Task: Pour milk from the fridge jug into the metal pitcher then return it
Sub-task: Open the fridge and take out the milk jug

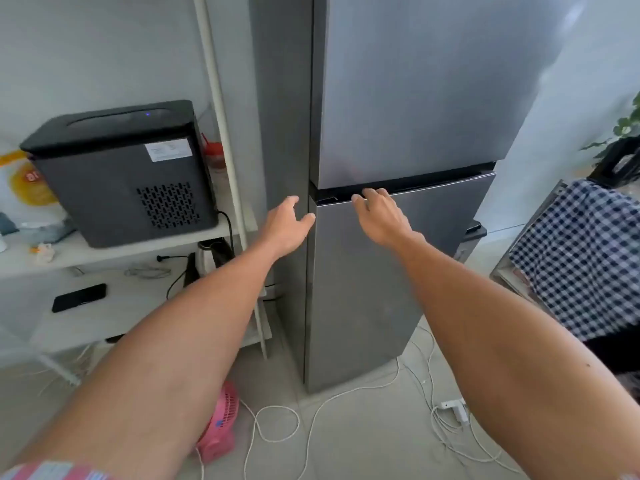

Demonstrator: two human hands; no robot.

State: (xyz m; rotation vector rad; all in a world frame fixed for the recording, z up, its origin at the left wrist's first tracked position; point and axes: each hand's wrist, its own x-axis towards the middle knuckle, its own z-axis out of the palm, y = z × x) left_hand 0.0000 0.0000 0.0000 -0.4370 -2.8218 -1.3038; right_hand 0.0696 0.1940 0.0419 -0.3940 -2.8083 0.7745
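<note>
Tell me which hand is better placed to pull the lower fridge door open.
Right. The right hand already has its fingers hooked into the handle recess along the top edge of the lower fridge door, ready to pull. The left hand is open beside the door's left edge, gripping nothing.

Fridge (398,98) top cut off by frame edge; doors shut, contents hidden. Right hand (381,216) fingertips hidden in the door gap. Label (168,150) on black appliance (121,174) too small to read. Checked cloth (581,258) cut off at right edge.
</note>
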